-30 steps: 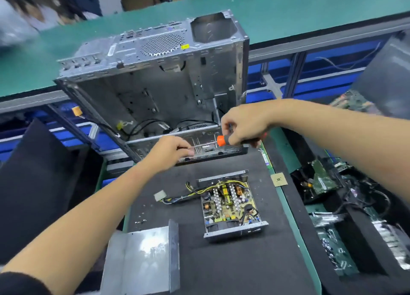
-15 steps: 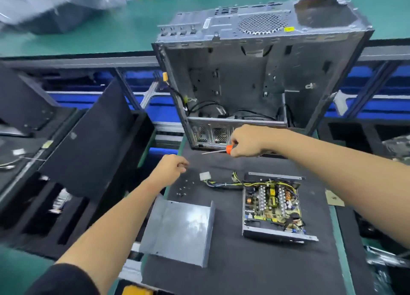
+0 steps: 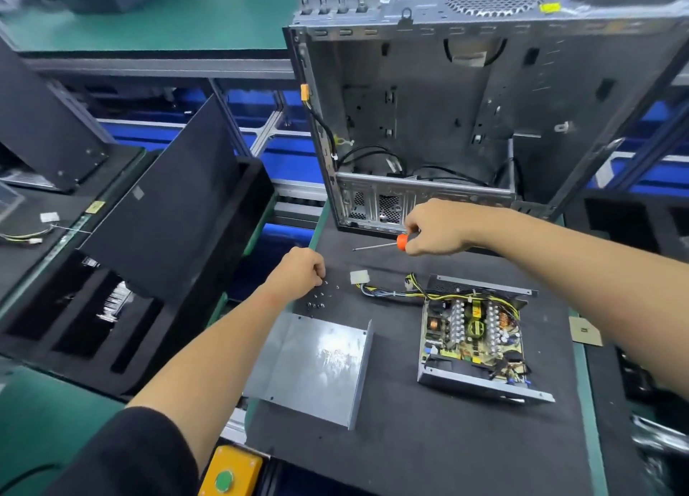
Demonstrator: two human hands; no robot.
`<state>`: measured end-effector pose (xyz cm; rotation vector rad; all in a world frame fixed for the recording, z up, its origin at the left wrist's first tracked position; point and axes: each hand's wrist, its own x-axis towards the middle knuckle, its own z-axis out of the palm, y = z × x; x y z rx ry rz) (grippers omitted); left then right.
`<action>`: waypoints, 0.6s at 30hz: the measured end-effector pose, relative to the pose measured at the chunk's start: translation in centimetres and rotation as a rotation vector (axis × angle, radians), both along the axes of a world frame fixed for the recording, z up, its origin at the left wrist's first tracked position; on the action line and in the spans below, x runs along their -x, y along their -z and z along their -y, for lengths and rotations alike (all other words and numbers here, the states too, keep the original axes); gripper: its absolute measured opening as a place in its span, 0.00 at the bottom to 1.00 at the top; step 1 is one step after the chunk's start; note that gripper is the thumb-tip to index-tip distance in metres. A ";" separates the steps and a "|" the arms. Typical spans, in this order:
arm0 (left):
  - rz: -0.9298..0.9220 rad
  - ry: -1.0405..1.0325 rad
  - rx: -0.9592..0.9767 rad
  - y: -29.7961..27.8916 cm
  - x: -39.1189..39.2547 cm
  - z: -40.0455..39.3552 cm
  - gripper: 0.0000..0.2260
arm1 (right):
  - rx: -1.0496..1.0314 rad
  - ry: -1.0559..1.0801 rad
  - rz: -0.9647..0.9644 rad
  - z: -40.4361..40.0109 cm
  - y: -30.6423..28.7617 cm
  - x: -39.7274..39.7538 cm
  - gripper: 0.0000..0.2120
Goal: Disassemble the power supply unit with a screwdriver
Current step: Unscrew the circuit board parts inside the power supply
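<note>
Lying on the black work mat (image 3: pixel 428 439), the opened power supply unit w/ its green circuit board, silver heat sinks and yellow wiring exposed (image 3: pixel 473 333) sat to the near right of centre, below the right hand (image 3: pixel 434 229) and well right of the left hand (image 3: pixel 298 270). Its bundle of yellow and black cables (image 3: pixel 391 292) ran left to a white plastic connector (image 3: pixel 359 277), which lay between the two hands. The grey sheet-metal cover of the unit (image 3: pixel 317 361) rested on the mat's left part, just nearer than the left hand, apart from the unit itself.

Right hand: fingers curled tight round the orange-handled screwdriver (image 3: pixel 380 245), only the handle's orange end showing past the fist; the thin metal shaft pointed left, held above the mat, tip touching nothing visible. Left hand: loosely curled into a fist at the mat's left edge, knuckles up, fingertips down just beside a scatter of small dark screws (image 3: pixel 318 300). Couldn't tell whether it pinched a screw; fingertips were hidden under the hand.

Behind the right hand stood an empty grey metal computer case (image 3: pixel 447 104), open side facing the camera, black cables lying inside near its bottom. A black foam tray w/ slots (image 3: pixel 93 309) sat off to the left of the mat.
</note>
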<state>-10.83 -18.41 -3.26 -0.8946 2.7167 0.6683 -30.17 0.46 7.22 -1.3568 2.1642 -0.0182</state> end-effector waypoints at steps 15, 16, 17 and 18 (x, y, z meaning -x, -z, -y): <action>0.092 0.109 0.026 0.4 0.1 0.6 0.14 | -0.010 0.043 -0.006 -1.7 -0.6 0.6 0.16; 0.096 0.120 0.033 0.5 0.1 0.7 0.13 | -0.010 0.042 -0.006 -1.9 -0.5 0.6 0.16; 0.096 0.128 0.035 0.5 0.1 0.8 0.13 | -0.010 0.039 -0.008 -2.0 -0.5 0.5 0.16; 0.094 0.132 0.034 0.5 0.1 0.8 0.13 | -0.011 0.035 -0.012 -2.1 -0.5 0.5 0.17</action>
